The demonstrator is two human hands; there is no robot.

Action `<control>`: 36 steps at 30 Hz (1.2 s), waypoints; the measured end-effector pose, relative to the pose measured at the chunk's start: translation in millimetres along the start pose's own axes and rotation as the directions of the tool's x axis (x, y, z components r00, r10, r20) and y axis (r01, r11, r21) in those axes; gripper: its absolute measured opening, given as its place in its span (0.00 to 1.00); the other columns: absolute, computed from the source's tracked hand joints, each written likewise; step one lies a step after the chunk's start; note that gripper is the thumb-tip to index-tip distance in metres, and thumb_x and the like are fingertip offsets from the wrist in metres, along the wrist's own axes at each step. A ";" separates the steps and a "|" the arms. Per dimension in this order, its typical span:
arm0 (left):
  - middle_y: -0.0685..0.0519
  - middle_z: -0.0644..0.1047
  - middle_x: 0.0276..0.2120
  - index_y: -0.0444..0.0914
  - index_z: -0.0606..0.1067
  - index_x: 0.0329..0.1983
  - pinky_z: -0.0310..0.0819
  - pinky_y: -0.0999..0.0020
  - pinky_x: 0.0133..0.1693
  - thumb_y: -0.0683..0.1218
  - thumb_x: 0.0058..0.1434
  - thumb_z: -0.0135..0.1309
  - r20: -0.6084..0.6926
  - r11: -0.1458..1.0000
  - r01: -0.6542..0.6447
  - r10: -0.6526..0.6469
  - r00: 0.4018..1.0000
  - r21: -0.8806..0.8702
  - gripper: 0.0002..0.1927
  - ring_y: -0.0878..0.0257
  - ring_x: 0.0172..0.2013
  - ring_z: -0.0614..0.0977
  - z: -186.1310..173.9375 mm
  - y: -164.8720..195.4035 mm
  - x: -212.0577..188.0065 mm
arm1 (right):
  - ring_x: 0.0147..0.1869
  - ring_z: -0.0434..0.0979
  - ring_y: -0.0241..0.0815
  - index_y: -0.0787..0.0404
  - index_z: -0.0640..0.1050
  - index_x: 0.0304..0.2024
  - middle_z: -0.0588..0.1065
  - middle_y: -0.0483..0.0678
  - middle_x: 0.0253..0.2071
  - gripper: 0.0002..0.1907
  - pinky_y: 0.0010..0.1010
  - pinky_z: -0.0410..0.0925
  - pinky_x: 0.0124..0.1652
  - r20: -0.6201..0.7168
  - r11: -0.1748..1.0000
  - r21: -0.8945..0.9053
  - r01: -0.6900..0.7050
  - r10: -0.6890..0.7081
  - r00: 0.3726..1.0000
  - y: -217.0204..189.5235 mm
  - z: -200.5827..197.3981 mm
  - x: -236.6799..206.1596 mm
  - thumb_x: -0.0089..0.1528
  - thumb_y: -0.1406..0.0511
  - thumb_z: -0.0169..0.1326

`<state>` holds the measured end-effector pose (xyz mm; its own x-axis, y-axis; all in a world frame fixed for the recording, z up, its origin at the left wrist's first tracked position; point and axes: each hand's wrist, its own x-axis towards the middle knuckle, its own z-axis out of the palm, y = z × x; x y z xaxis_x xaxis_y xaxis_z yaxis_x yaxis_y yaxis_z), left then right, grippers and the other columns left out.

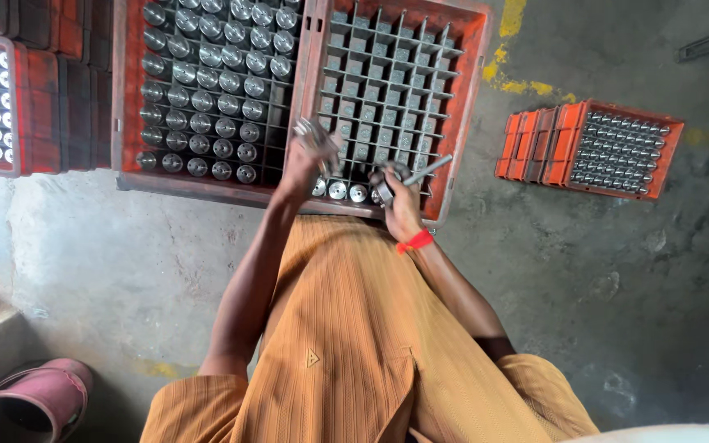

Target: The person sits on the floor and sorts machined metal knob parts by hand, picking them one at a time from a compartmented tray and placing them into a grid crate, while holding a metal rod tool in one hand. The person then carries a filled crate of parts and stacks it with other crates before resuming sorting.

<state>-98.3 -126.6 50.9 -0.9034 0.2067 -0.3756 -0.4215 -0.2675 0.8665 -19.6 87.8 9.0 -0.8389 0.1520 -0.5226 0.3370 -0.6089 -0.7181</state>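
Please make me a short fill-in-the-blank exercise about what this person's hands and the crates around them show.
1. The left hand grips a bunch of ____ pins.
2. A band of ____ colour is tied round the wrist of the right hand.
3. The crate in front of the hands is mostly ____, with a few pins in its near row.
4. The crate to its left is ____ of pins.

Missing words: metal; red; empty; full

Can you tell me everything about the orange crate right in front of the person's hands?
The orange crate looks like plastic, worn and dusty, and sits flat on the grey floor. A grey grid divides it into many square cells. Nearly all are empty; a few shiny metal cylinders stand in its near row. Both hands, each holding metal parts, hover at its near edge.
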 end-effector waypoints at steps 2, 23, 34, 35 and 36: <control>0.49 0.82 0.32 0.35 0.76 0.45 0.79 0.61 0.37 0.55 0.57 0.66 -0.018 0.922 -0.111 0.127 0.992 0.370 0.22 0.58 0.32 0.83 16.1 -22.5 -15.1 | 0.40 0.79 0.40 0.62 0.74 0.49 0.77 0.49 0.35 0.06 0.29 0.70 0.38 -0.010 0.999 -0.016 0.051 -0.051 0.999 -9.5 14.3 6.5 0.69 0.69 0.53; 0.41 0.82 0.34 0.34 0.77 0.43 0.80 0.52 0.43 0.52 0.50 0.68 0.216 0.622 -0.102 -0.110 0.970 0.777 0.24 0.44 0.38 0.86 86.1 -83.2 -42.3 | 0.40 0.78 0.41 0.62 0.73 0.49 0.74 0.49 0.31 0.07 0.32 0.73 0.43 0.222 0.982 -0.143 0.125 -0.091 0.971 -31.3 -19.7 -3.4 0.69 0.70 0.53; 0.41 0.83 0.44 0.41 0.76 0.58 0.84 0.59 0.37 0.39 0.59 0.54 0.664 0.245 -0.728 0.301 0.685 0.640 0.22 0.46 0.40 0.86 62.0 -93.2 -39.1 | 0.39 0.80 0.44 0.64 0.75 0.48 0.78 0.52 0.33 0.07 0.32 0.73 0.39 -0.154 0.982 0.101 0.160 -0.143 0.978 -60.3 -92.3 34.6 0.66 0.72 0.52; 0.42 0.84 0.44 0.40 0.77 0.57 0.84 0.61 0.39 0.37 0.61 0.53 0.635 0.326 -0.695 0.283 0.719 0.641 0.19 0.49 0.40 0.86 61.2 -97.3 -37.8 | 0.39 0.81 0.44 0.63 0.75 0.47 0.78 0.52 0.33 0.07 0.32 0.73 0.39 -0.176 0.985 0.103 0.142 -0.122 0.977 -60.0 -93.8 32.4 0.66 0.72 0.52; 0.44 0.84 0.45 0.40 0.78 0.55 0.85 0.62 0.41 0.34 0.64 0.51 0.607 0.406 -0.655 0.259 0.752 0.638 0.18 0.52 0.40 0.87 59.4 -99.2 -35.8 | 0.39 0.81 0.44 0.62 0.75 0.47 0.78 0.52 0.33 0.08 0.32 0.74 0.38 -0.200 0.987 0.107 0.122 -0.099 0.975 -59.5 -94.2 29.6 0.66 0.72 0.52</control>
<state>-19.5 -51.5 -2.1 -0.7404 0.6570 0.1417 0.4706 0.3563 0.8072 -24.2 201.8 -7.0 -0.7659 0.3642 -0.5299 0.1839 -0.6656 -0.7233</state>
